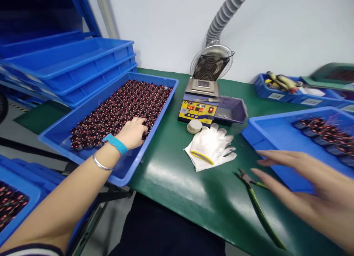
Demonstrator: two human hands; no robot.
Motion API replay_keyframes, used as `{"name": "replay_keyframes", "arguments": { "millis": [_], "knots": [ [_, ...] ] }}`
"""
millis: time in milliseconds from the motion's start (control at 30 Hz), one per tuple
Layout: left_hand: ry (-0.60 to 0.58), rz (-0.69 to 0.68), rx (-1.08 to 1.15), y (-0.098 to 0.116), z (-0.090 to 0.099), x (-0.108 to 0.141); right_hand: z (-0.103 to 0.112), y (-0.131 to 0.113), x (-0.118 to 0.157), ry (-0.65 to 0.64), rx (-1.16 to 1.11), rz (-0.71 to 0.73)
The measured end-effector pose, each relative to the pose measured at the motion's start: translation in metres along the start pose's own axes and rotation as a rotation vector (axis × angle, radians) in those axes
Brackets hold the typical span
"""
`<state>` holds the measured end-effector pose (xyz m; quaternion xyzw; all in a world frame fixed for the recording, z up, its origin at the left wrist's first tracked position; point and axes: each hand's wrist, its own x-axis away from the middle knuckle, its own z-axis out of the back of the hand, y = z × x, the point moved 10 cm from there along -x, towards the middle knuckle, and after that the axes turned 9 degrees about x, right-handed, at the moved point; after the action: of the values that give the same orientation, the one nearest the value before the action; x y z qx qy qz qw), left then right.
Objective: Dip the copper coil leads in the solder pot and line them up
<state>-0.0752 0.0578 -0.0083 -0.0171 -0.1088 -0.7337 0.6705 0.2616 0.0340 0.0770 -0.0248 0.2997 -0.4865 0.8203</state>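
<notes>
My left hand (133, 132) reaches into a blue tray (110, 179) on the left, over dense rows of small black parts with reddish copper wire (121, 104). Its fingers curl down at the parts near the tray's right side, and the fingertips are hidden. On the right, my right hand (306, 189) is blurred, with thumb and fingers apart and nothing between them. It hovers over the table beside green-handled cutters (260, 208) and the near edge of a second blue tray (265, 138), which holds several similar wired parts (329, 136).
White gloves (211, 145) and a round pale tin (194, 126) lie mid-table. Behind them stand a yellow-fronted heating unit (197, 110), a purple bin (232, 108) and a grey duct (226, 14). Stacked blue trays (83, 64) rise at the left; tool bins (290, 95) line the back right.
</notes>
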Motion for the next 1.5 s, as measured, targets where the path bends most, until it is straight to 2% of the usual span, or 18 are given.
{"name": "replay_keyframes", "arguments": {
  "millis": [67, 133, 200, 267, 300, 367, 433, 500, 567, 633, 700, 800, 867, 967, 1133, 1233, 1400, 1500],
  "knots": [
    [0.005, -0.012, 0.011, -0.001, 0.0, 0.001, -0.024, -0.05, -0.007, -0.033, -0.064, 0.279],
    [0.069, -0.011, 0.071, -0.008, 0.008, 0.005, -0.041, -0.082, -0.007, -0.047, -0.163, 0.451],
    [0.223, 0.004, 0.228, -0.016, 0.028, 0.013, -0.055, -0.095, -0.006, -0.082, -0.273, 0.48],
    [0.38, 0.014, 0.506, -0.018, 0.048, 0.023, -0.069, -0.1, -0.004, -0.146, -0.386, 0.45],
    [0.413, 0.007, 0.675, -0.015, 0.053, 0.026, -0.075, -0.101, -0.004, -0.161, -0.434, 0.424],
    [0.378, -0.024, 0.978, 0.007, 0.053, 0.024, -0.084, -0.1, -0.008, -0.14, -0.501, 0.344],
    [0.294, -0.065, 1.136, 0.041, 0.049, 0.019, -0.092, -0.095, -0.018, -0.076, -0.547, 0.227],
    [0.258, -0.096, 1.142, 0.072, 0.046, 0.012, -0.103, -0.086, -0.029, -0.023, -0.613, 0.092],
    [0.279, -0.104, 1.09, 0.093, 0.044, 0.003, -0.116, -0.074, -0.038, -0.005, -0.711, -0.041],
    [0.318, -0.096, 1.077, 0.101, 0.042, -0.005, -0.13, -0.06, -0.044, -0.027, -0.842, -0.165],
    [0.319, -0.091, 1.173, 0.1, 0.035, -0.014, -0.143, -0.049, -0.047, -0.091, -1.016, -0.264],
    [0.217, -0.111, 1.326, 0.097, 0.019, -0.023, -0.151, -0.038, -0.053, -0.204, -1.241, -0.332],
    [0.119, -0.124, 1.263, 0.098, 0.008, -0.026, -0.15, -0.031, -0.062, -0.278, -1.275, -0.339],
    [-0.057, -0.177, 1.001, 0.108, -0.013, -0.025, -0.142, -0.013, -0.085, -0.324, -1.24, -0.36],
    [-0.298, -0.315, 0.624, 0.127, -0.041, -0.017, -0.123, 0.021, -0.149, -0.258, -1.133, -0.388],
    [-0.347, -0.319, 0.546, 0.128, -0.046, -0.015, -0.115, 0.038, -0.193, -0.223, -0.984, -0.417],
    [-0.356, -0.34, 0.507, 0.129, -0.045, -0.013, -0.103, 0.07, -0.261, -0.017, -0.523, -0.511],
    [-0.354, -0.349, 0.494, 0.13, -0.045, -0.013, -0.103, 0.072, -0.299, 0.089, -0.317, -0.397]
  ]
}}
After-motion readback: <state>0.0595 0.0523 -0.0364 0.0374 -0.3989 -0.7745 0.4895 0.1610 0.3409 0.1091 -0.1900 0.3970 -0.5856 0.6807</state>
